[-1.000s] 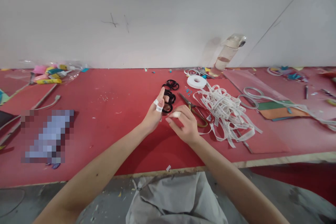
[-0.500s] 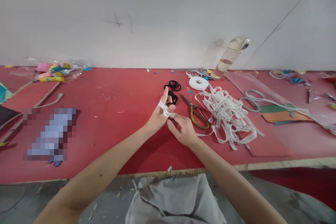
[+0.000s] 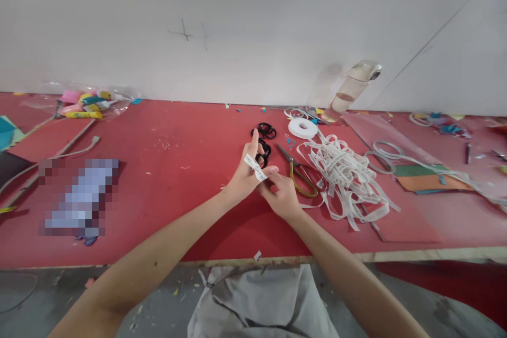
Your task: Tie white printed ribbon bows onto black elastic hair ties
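A short white printed ribbon (image 3: 254,167) lies across the palm side of my left hand (image 3: 240,182), which grips it with the index finger pointing up and away. My right hand (image 3: 284,199) meets the left at the ribbon's lower end, its thumb and fingers pinched together there. What lies between those fingertips is mostly hidden. Just beyond my hands are several black elastic bands (image 3: 267,130), some partly covered by my left fingers. Scissors with yellow and red handles (image 3: 300,182) rest to the right, beside a heap of printed white ribbon (image 3: 344,169).
A white tape roll (image 3: 293,128) sits behind the scissors. A bottle of liquid (image 3: 348,92) stands near the wall. On the left are a blurred rectangular object (image 3: 85,193) and a bag of colourful bottles (image 3: 89,103). Coloured sheets (image 3: 428,177) and a white cable (image 3: 447,166) lie right.
The ribbon has shifted slightly down the left hand and looks flatter and straighter. My left thumb points further right. The whole view has moved a little.
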Available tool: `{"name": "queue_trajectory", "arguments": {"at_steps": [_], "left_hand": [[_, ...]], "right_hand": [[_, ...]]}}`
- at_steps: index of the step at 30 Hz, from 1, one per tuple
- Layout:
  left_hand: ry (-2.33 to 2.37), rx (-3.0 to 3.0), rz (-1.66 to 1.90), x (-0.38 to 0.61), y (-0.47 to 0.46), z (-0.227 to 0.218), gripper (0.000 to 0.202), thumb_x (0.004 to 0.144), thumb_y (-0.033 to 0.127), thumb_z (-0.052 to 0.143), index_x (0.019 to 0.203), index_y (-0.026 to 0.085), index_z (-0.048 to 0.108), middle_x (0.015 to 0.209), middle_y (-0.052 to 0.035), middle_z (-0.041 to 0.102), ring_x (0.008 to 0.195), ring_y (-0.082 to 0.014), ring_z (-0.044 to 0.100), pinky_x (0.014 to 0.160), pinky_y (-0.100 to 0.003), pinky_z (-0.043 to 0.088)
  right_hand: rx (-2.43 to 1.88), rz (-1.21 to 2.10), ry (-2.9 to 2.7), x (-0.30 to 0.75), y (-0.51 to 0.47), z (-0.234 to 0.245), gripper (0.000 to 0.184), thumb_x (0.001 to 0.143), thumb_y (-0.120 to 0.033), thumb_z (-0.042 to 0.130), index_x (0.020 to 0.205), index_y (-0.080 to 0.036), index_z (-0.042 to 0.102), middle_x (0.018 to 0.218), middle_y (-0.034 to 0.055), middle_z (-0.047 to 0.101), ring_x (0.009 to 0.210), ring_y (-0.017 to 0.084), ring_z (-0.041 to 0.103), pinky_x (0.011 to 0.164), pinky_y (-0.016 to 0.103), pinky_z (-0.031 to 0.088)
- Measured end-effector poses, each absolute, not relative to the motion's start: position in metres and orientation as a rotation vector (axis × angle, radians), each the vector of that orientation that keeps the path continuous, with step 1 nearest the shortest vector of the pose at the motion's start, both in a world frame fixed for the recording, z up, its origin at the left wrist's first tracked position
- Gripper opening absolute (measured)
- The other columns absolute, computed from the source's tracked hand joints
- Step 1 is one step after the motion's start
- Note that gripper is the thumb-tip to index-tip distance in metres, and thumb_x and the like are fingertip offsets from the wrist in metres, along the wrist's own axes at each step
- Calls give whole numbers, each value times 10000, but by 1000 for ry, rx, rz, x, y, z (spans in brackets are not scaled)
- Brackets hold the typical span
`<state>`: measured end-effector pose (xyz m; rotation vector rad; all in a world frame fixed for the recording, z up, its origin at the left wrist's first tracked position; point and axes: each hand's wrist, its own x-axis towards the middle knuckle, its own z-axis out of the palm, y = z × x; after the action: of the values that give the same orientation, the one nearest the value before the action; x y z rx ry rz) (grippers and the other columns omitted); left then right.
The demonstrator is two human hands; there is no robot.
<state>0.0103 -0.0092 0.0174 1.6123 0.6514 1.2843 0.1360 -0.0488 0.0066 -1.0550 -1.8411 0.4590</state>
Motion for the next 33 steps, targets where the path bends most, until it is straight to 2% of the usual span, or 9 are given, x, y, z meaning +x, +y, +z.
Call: {"name": "queue_trajectory", "arguments": {"at_steps": [4, 8, 16, 21, 25, 29, 33], "left_hand": [[760, 1701, 1303, 7, -5, 15, 950, 829, 601, 594, 1535, 412, -12, 1175, -64, 374, 887, -174, 378, 852, -349, 416], [845, 1808, 1335, 2, 0, 13, 999, 790, 625, 627, 1541, 390, 12, 1250, -97, 365, 978, -211, 389, 889, -389, 418], [1120, 1991, 1218, -5, 10, 9, 967, 813, 618, 602, 1549, 338, 41, 1289, -131, 388, 1030, -239, 474, 849, -386, 466], [1187, 1919, 1153, -3, 18, 2, 892, 872, 547, 558, 1552, 299, 36, 1257, -131, 403, 917, -186, 488, 861, -388, 467], [1149, 1856, 1174, -2, 23, -4, 852, 895, 520, 536, 1555, 266, 60, 1206, -119, 396, 933, -186, 460, 881, -381, 456], [1037, 1876, 1124, -3, 25, -4, 852, 891, 533, 541, 1556, 291, 67, 1187, -104, 397, 934, -188, 438, 919, -405, 429], [922, 1834, 1097, -6, 26, -1, 905, 861, 570, 568, 1554, 330, 38, 1179, -98, 395, 859, -164, 420, 875, -395, 450]], "right_hand": [[-1058, 312, -1892, 136, -51, 7, 156, 857, -191, 536, 708, -202, 493, 582, -14, 555, 480, 111, 502, 492, 223, 393], [-1081, 208, -1936, 135, -51, 7, 174, 849, -167, 536, 692, -203, 471, 563, -23, 515, 465, 101, 444, 486, 222, 341], [-1173, 336, -1965, 137, -49, 6, 141, 856, -192, 512, 721, -193, 472, 583, -38, 493, 517, 88, 454, 540, 191, 348], [-1211, 342, -1997, 137, -47, 4, 126, 846, -187, 506, 727, -194, 466, 591, -48, 469, 523, 80, 430, 556, 182, 337], [-1227, 323, -2025, 136, -47, 4, 120, 842, -175, 500, 729, -194, 466, 587, -50, 463, 519, 79, 421, 557, 184, 325], [-1246, 336, -2028, 137, -48, 3, 117, 840, -178, 501, 731, -195, 461, 596, -47, 486, 527, 82, 441, 564, 184, 325], [-1251, 348, -2036, 139, -48, 1, 119, 839, -189, 497, 728, -196, 455, 614, -39, 515, 538, 89, 465, 572, 186, 334]]}}
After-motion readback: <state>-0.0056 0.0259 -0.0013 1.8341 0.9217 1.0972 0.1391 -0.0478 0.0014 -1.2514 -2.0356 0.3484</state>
